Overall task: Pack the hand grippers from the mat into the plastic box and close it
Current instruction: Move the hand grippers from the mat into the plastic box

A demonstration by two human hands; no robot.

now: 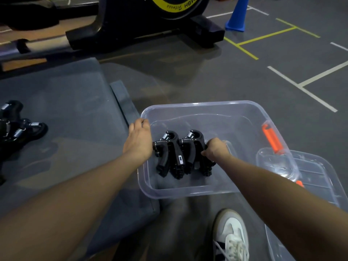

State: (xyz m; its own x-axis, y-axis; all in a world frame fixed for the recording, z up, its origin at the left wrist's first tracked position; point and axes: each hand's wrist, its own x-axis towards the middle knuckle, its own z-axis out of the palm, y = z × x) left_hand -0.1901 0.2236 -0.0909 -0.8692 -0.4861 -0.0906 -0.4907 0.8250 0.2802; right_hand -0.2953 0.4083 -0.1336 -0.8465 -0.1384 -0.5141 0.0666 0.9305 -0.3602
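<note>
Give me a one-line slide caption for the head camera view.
Both hands lower black hand grippers into the clear plastic box; more grippers wait on the mat.

Black exercise bike with a yellow-ringed flywheel (143, 17), stood at the far side of the dark grey floor (188, 76). Blue plastic cone (237, 15), upright, far right of the bike's base, near a yellow taped line (267, 35). White taped lines (301, 87), forming corners on the floor at right. White lace-up sneaker (232, 235), at the near edge, resting on the floor.
</note>
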